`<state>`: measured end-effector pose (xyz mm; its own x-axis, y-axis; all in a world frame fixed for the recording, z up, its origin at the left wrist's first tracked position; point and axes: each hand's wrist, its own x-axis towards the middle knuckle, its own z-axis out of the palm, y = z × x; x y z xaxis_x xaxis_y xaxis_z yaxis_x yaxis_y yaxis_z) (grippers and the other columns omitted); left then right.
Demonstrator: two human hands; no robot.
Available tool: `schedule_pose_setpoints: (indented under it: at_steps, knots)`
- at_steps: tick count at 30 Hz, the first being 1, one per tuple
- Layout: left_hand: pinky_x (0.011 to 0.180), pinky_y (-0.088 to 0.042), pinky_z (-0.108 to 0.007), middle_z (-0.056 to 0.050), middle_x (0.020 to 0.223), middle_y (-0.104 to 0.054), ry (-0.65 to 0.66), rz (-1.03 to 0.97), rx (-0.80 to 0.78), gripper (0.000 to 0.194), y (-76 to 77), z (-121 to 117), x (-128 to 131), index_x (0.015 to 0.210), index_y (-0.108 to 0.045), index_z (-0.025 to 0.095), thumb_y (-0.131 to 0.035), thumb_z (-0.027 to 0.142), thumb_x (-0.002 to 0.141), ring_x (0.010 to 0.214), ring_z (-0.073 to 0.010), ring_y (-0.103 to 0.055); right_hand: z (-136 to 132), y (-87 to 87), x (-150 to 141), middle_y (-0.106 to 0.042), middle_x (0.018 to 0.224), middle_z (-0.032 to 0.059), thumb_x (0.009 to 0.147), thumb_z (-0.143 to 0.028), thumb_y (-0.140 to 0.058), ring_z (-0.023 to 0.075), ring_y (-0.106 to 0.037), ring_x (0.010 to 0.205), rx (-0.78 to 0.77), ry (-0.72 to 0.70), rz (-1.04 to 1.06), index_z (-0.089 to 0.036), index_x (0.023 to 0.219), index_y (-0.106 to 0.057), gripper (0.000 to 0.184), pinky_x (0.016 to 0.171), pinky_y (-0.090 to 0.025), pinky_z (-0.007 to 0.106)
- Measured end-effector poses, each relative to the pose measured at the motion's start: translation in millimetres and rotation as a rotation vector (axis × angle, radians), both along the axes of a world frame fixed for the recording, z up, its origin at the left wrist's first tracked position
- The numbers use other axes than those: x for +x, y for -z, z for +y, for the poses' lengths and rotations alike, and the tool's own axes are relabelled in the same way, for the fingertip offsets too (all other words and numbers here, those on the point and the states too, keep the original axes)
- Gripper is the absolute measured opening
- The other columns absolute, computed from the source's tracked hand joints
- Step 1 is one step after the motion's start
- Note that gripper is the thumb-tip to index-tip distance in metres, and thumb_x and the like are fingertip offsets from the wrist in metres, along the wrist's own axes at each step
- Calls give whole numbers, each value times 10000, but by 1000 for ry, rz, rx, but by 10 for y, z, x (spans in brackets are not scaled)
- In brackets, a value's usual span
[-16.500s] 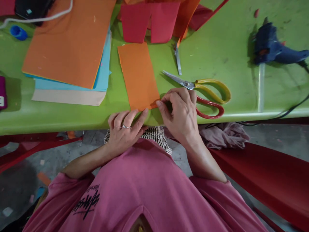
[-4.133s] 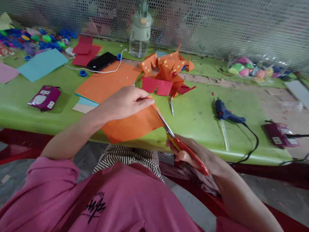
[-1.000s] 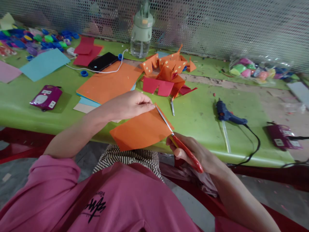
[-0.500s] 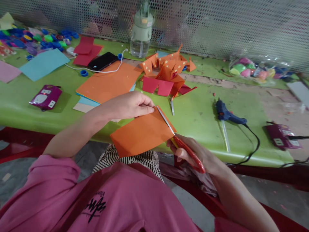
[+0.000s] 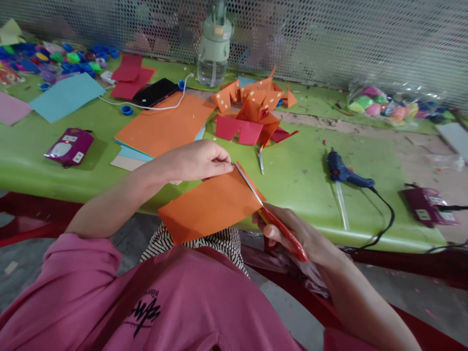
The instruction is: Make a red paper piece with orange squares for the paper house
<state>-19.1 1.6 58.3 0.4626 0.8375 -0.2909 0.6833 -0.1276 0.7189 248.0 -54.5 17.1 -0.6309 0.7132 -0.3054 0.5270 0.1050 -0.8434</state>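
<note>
A sheet of orange paper [image 5: 208, 204] hangs over the table's front edge, above my lap. My left hand [image 5: 208, 160] pinches its far edge between thumb and fingers. In my right hand [image 5: 285, 226] are red-handled scissors [image 5: 283, 231], whose blades lie along the sheet's right side, with a narrow strip of orange beyond them. Behind my hands sits a pile of cut and folded orange and red paper pieces [image 5: 252, 112], some with pale dots. A small metal blade or tip [image 5: 261, 162] pokes out from under that pile.
Left of the pile, stacked orange sheets [image 5: 164, 124] carry a black phone [image 5: 155, 92] and white cable. A water bottle [image 5: 214, 48] stands at the mesh back. On the right lie a blue glue gun [image 5: 347, 170] and a purple power socket [image 5: 429, 204]; another purple socket [image 5: 69, 146] is left.
The orange sheet has shifted slightly left, its near-left corner lower. The scissors and my right hand have moved a little left with it; my left hand keeps its pinch.
</note>
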Motion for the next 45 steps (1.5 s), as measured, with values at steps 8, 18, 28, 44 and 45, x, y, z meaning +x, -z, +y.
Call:
schedule_pose_setpoints:
  at_steps: [8,18,28,44,45]
  knots:
    - [540,-299,-248,44,560,-434,-25,-44,-34,221,219,196,3,723,-587,182,-509,315,881,508,-84,-407,122,69,-71,-495,585,-30,839,-778,-475,111,-504,487,-65,51,-73,-212,755,-476,572,440,-388,248]
    - [596,-367,-244,19,625,-550,-78,88,-42,190,583,737,-168,817,-654,179,-515,284,894,588,-115,-503,570,15,-208,-494,546,-21,858,-758,-432,128,-514,470,-88,63,-295,-233,669,-414,559,471,-409,264]
    - [849,-417,-293,-129,1237,-653,-396,439,495,376,822,954,-233,1338,-482,108,-302,192,1019,1090,-217,-606,906,344,-205,-702,1045,266,919,-341,-556,425,-662,1002,999,104,-784,-78,1168,-626,369,848,-516,548]
    - [988,-406,-280,-85,1179,-676,-285,402,526,329,810,932,-479,1161,-609,126,-408,322,989,1191,-198,-588,-50,665,-1383,-744,1111,70,1009,-220,-476,168,-685,1035,269,-608,331,-189,1165,-669,250,919,-562,320]
    - [983,-414,-298,-104,1138,-680,-316,409,472,282,821,933,-487,1084,-630,124,-495,335,954,1167,-219,-594,46,547,-1236,-739,1127,78,996,-221,-503,184,-677,1059,400,-497,285,-201,1194,-653,250,911,-564,338]
